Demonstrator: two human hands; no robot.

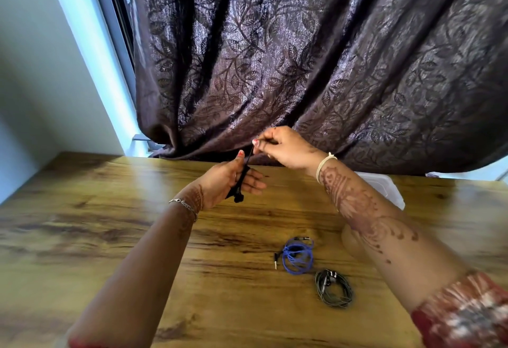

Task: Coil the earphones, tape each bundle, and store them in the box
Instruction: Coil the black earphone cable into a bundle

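Observation:
Black earphones (241,182) are wound across the palm of my left hand (229,181), which is raised over the far middle of the wooden table (110,210). My right hand (286,146) pinches the free end of the black cord just above and to the right of my left hand. A coiled blue earphone bundle (298,257) lies on the table nearer to me. A coiled grey-green bundle (334,288) lies right of and below it. A clear plastic box (384,185) sits at the back right, mostly hidden behind my right forearm.
A dark patterned curtain (302,58) hangs behind the table's far edge, right behind my hands. A white wall and a window frame (115,45) stand at the left.

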